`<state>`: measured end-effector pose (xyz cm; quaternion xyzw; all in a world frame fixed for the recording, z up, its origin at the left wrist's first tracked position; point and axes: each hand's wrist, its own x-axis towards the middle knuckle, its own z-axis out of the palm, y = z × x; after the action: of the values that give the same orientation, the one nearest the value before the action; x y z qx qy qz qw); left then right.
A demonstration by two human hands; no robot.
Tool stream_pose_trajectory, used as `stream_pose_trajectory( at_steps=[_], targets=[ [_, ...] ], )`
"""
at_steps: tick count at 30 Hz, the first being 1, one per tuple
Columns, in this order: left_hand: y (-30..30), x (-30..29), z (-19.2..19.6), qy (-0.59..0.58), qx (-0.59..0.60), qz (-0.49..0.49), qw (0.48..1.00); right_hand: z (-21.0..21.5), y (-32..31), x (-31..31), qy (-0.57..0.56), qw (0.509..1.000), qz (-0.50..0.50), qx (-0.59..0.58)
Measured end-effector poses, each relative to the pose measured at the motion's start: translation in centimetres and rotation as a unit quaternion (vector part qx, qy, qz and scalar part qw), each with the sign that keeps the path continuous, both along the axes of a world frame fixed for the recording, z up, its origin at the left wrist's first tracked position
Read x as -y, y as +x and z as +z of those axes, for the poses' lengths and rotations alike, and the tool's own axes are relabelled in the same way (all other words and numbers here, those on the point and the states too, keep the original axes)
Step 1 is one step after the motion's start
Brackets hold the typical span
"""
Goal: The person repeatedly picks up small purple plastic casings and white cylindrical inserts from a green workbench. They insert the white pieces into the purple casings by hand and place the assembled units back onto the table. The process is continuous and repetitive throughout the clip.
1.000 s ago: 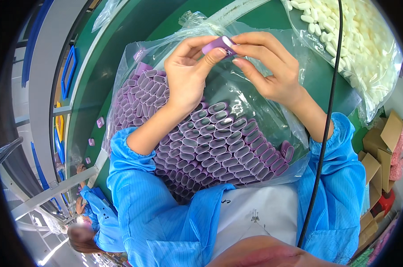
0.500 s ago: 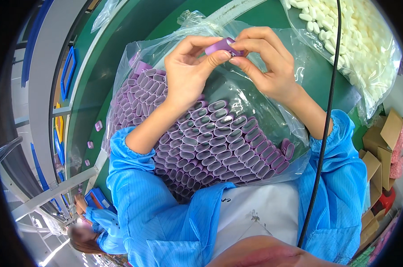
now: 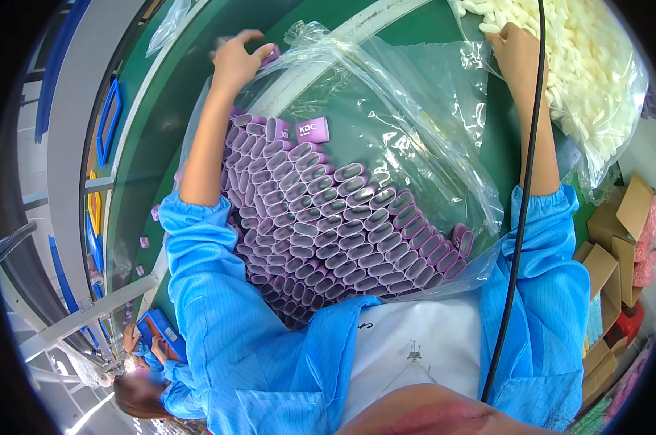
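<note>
A black cable [image 3: 524,210] is running down the right side. Cardboard boxes [image 3: 634,206] are standing beyond it, and a blue frame [image 3: 102,156] is resting at left.

Directly before the person, packed casings [image 3: 328,210] stand side by side on or inside a plastic bag [image 3: 444,167], which of the two cannot be told; the bag lies on the surface [image 3: 499,98]. Farther right, a second plastic bag [image 3: 609,167] holds oblong pieces [image 3: 596,94], with the right grip [image 3: 515,54] at its left side. A rail [image 3: 371,25] runs beneath the first bag's far part. Left of this rail is a conveyor belt [image 3: 143,145]; the left grip [image 3: 237,61] is above it, one casing [image 3: 271,55] beside the thumb. Loose casings [image 3: 144,241] lie nearer the person on the belt.
</note>
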<state>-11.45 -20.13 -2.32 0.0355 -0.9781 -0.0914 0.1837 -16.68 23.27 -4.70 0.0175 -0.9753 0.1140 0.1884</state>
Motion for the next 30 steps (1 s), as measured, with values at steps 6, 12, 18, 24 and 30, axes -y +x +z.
stream_pose_trajectory(
  at_steps=[6,12,18,24,30],
  targets=[
    [6.4,-8.0,6.0,0.1,0.108,-0.239,0.96,-2.0,-0.8,-0.3,0.067,0.992,0.091,-0.053],
    [8.6,-9.2,4.3,0.072,0.333,-0.28,0.897,-1.9,-0.7,-0.5,-0.009,0.972,0.222,-0.079],
    [9.0,-11.7,3.1,0.19,0.16,-0.27,0.93,-1.6,-0.2,-0.2,-0.048,0.977,0.191,-0.084],
    [9.5,-14.6,1.8,0.481,0.165,-0.19,0.84,2.8,5.1,4.7,-0.485,0.776,0.403,0.016],
    [10.4,-15.1,2.1,0.471,0.098,-0.176,0.859,3.0,9.7,9.2,-0.421,0.736,0.53,0.03]
  ],
)
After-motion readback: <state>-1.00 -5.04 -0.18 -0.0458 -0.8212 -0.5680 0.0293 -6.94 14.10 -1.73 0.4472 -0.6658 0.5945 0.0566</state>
